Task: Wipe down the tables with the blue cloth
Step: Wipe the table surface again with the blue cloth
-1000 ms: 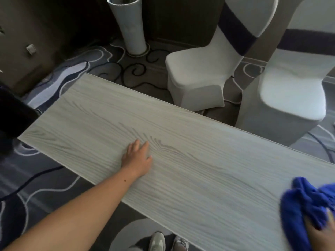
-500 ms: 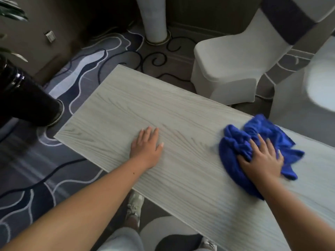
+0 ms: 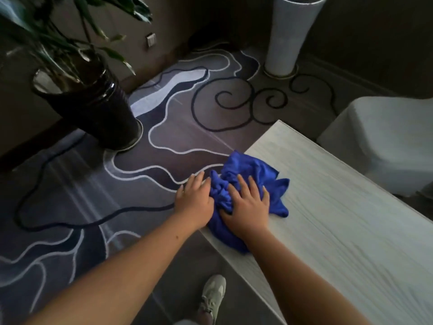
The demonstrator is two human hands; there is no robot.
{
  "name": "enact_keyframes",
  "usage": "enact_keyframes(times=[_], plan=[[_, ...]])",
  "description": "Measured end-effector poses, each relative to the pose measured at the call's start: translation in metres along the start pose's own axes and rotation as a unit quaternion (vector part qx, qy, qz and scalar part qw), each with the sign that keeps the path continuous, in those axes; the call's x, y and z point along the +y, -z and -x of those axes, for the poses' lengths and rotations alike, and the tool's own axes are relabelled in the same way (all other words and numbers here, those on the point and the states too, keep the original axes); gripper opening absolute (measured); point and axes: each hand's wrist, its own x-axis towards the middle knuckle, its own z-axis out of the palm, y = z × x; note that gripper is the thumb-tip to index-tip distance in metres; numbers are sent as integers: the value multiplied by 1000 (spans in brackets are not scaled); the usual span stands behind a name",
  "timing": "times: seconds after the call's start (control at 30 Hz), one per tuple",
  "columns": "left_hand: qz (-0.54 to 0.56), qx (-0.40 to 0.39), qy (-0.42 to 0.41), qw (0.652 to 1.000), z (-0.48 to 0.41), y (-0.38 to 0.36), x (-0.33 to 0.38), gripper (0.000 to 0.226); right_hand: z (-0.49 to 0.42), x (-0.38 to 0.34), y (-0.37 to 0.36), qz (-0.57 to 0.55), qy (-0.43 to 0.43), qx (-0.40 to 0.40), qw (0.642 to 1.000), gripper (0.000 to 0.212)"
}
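The crumpled blue cloth (image 3: 255, 174) lies at the left end of the pale wood-grain table (image 3: 339, 212), partly hanging over its edge. My right hand (image 3: 248, 205) presses flat on the cloth, fingers spread and straight. My left hand (image 3: 194, 198) rests at the table's left corner, fingers extended, its side touching the cloth. The table corner under my left hand is hidden.
A dark pot with a leafy plant (image 3: 93, 106) stands on the patterned carpet (image 3: 178, 127) to the left. A tall white vase (image 3: 288, 36) stands at the back. A white-covered chair (image 3: 384, 141) sits behind the table. My shoe (image 3: 212, 296) shows below.
My right hand has swept the cloth leftward along the table to its left end, reaching my left hand. The view has swung left, bringing the plant pot into sight.
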Motion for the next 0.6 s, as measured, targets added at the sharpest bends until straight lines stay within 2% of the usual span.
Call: enact_keyframes(times=[0.13,0.2,0.3,0.4,0.53,0.6], plan=[[72,17,17,997,-10,11,-21,58,-34,3,5,12,31,10,999,70],[95,6,24,995,-13,12,-28,57,-61,19,14,-3,6,29,1000,66],[98,-22,30,995,-16,10,-41,57,-97,65,32,-15,-95,73,993,64],[102,-39,37,993,-18,11,-54,56,-107,129,51,-54,-228,97,967,62],[122,-30,39,991,-23,13,-55,55,-50,201,55,-62,-346,131,927,54],[144,-35,39,988,-25,12,-43,55,2,234,54,-78,-419,134,895,56]])
